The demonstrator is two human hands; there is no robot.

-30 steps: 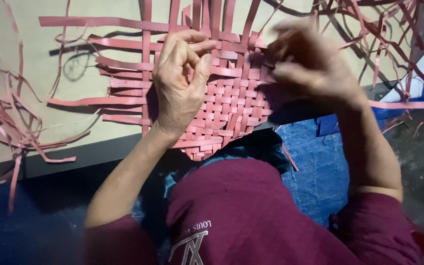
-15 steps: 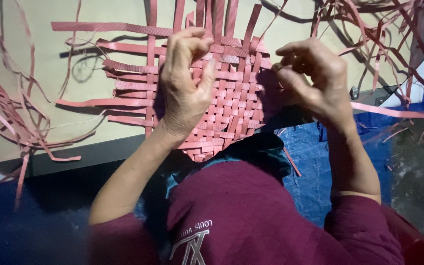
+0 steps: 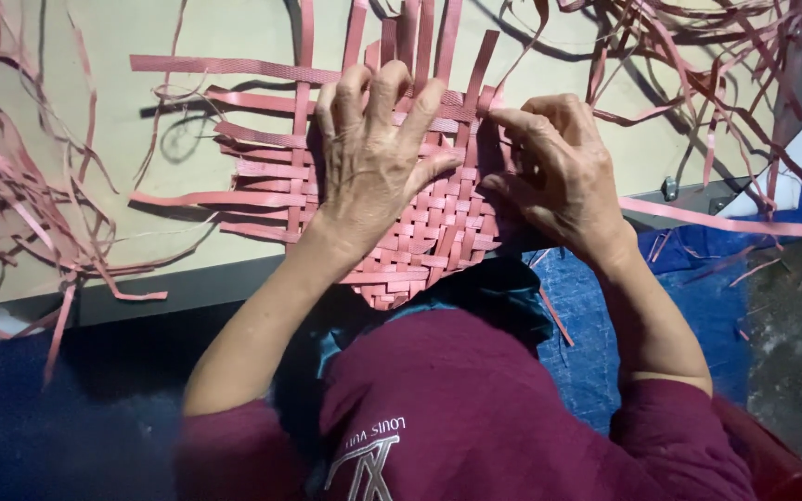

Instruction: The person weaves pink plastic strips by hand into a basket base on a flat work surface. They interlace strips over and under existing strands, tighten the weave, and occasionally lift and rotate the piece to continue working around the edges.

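Observation:
A partly woven mat of flat pinkish-red strips [image 3: 438, 232] lies on a pale board [image 3: 95, 111], its near corner hanging over the board's edge. My left hand [image 3: 373, 162] lies flat on the weave with fingers spread, pressing it down. My right hand [image 3: 559, 172] is at the mat's right edge, fingers curled and pinching a strip end near the upper right of the weave. Loose strip ends stick out from the mat to the left and upward.
Tangles of loose red strips [image 3: 11, 186] lie on the board at left, and more strips [image 3: 698, 65] at upper right. One long strip [image 3: 735, 223] juts off the board's right edge. Blue sheeting [image 3: 605, 353] covers the floor below. My maroon top fills the lower frame.
My right hand has come down from above the weave to its right edge and closed on a strip. My left hand stayed pressed on the mat, fingers spreading wider.

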